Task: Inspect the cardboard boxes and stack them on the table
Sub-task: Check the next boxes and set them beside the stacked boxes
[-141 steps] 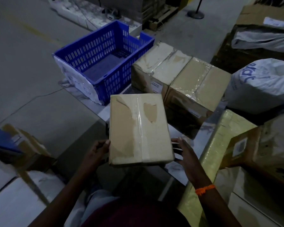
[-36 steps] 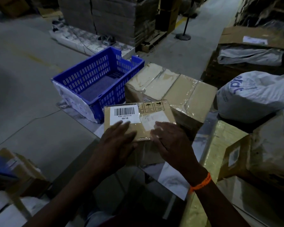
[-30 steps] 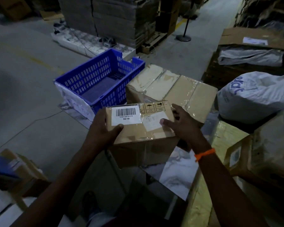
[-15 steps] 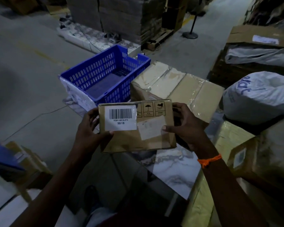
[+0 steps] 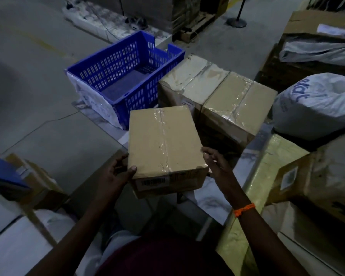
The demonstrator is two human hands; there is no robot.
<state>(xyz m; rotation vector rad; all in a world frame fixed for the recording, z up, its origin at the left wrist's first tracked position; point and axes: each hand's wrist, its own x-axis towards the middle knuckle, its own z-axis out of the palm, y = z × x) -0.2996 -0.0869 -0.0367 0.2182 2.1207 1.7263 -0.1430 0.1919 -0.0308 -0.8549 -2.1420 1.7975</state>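
A small taped cardboard box (image 5: 163,144) is held in the air above the near edge of the marble-topped table (image 5: 209,200). Its plain taped face is up and its barcode label faces me on the near side. My left hand (image 5: 116,176) grips its near left corner, thumb on top. My right hand (image 5: 217,166) rests against its right side with fingers fairly straight. Two larger taped boxes (image 5: 195,82) (image 5: 237,104) stand side by side on the table behind it.
A blue slotted plastic crate (image 5: 126,76) stands on the table's far left. A white sack (image 5: 315,104) and more wrapped boxes (image 5: 327,176) crowd the right. Cartons (image 5: 34,184) sit low on the left. Grey floor lies beyond.
The box has been turned over: the barcode face that was up now faces me, and the plain taped face is on top. Both hands shifted to the box's near corners.
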